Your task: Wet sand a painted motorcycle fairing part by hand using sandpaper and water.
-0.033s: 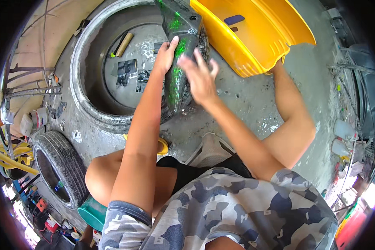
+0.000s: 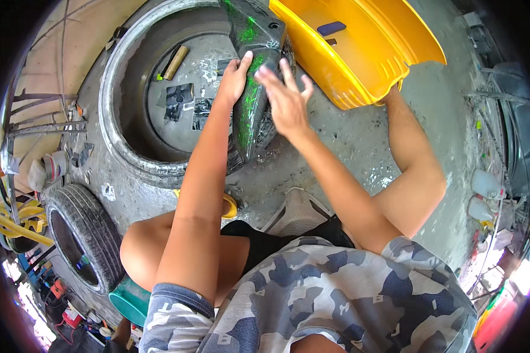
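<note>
A dark, tapered plastic panel (image 2: 254, 112) with bright green speckled markings rests on the right side of a large tire (image 2: 121, 132) lying flat. My left hand (image 2: 234, 81) grips the panel's left edge, thumb on top; its other fingers are partly hidden. Over the panel's right side, my right hand (image 2: 285, 103) is open with its fingers spread. Its index and middle fingertips are blurred, and whether they touch the panel cannot be told.
A yellow plastic tub (image 2: 359, 53) with a dark blue block (image 2: 331, 27) inside stands at the far right. Inside the flat tire lie dark sheets (image 2: 178, 100) and a brown roll (image 2: 176, 63). Another tire (image 2: 82, 235) leans at the left, near a green container (image 2: 129, 300).
My right hand has shifted slightly right and its fingers are spread wider. My left hand and the panel stay in place.
</note>
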